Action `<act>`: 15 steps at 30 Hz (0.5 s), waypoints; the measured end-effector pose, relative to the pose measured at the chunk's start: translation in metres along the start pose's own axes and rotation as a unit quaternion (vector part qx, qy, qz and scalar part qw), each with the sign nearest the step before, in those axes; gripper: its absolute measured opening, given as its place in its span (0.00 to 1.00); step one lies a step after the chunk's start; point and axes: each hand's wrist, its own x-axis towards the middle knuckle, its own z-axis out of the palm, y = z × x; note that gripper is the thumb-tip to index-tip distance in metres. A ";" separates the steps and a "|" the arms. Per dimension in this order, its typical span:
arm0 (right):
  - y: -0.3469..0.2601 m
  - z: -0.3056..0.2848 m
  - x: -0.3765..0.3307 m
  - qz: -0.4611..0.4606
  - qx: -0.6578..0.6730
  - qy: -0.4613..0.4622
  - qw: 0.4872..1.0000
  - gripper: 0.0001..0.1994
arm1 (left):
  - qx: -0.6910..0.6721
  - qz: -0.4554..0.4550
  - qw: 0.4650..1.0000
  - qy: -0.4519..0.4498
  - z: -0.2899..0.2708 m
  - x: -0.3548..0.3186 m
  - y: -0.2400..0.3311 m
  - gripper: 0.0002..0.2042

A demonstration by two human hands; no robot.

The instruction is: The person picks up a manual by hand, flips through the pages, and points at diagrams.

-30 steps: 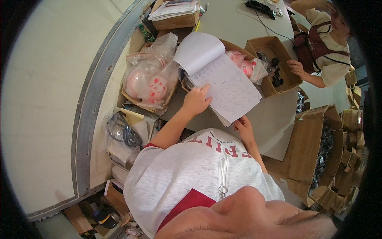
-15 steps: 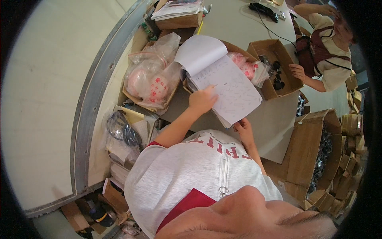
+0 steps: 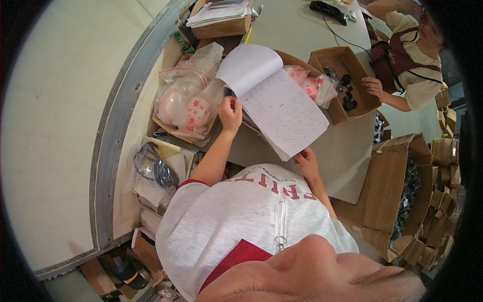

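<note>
A thick pad of white paper (image 3: pixel 289 113) with handwritten marks lies slanted in front of me, its upper sheets curled back over the far end. My left hand (image 3: pixel 230 116) is closed at the pad's left edge, close to the fold of the curled sheets. A small dark part shows beside those fingers; what it belongs to is hidden. At the near right corner, my right hand (image 3: pixel 307 164) pinches the pad, fingers partly underneath. Just left of my left hand sits a carton of clear plastic bags (image 3: pixel 193 110) with pink contents and red print.
Beyond the pad are pink-and-white bags (image 3: pixel 313 84) and an open carton (image 3: pixel 361 108) with black parts, touched by another person's hand (image 3: pixel 373 88). A large carton (image 3: pixel 382 186) stands right of the grey table (image 3: pixel 347 166). Papers fill a box (image 3: pixel 221 27) at the far left.
My left hand has moved from the middle of the written page to the pad's left edge and closed there. The right hand keeps its hold on the near corner.
</note>
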 end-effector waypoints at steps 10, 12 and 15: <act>-0.005 0.001 -0.001 -0.004 -0.014 -0.009 1.000 0.08 | -0.015 0.010 1.000 0.011 0.000 -0.002 0.000 0.06; -0.007 0.003 -0.001 -0.011 -0.005 -0.009 1.000 0.08 | -0.023 0.001 1.000 0.011 0.000 -0.001 0.002 0.06; -0.013 0.006 -0.003 -0.005 -0.008 -0.006 1.000 0.09 | -0.007 0.007 1.000 0.001 -0.003 -0.001 0.004 0.06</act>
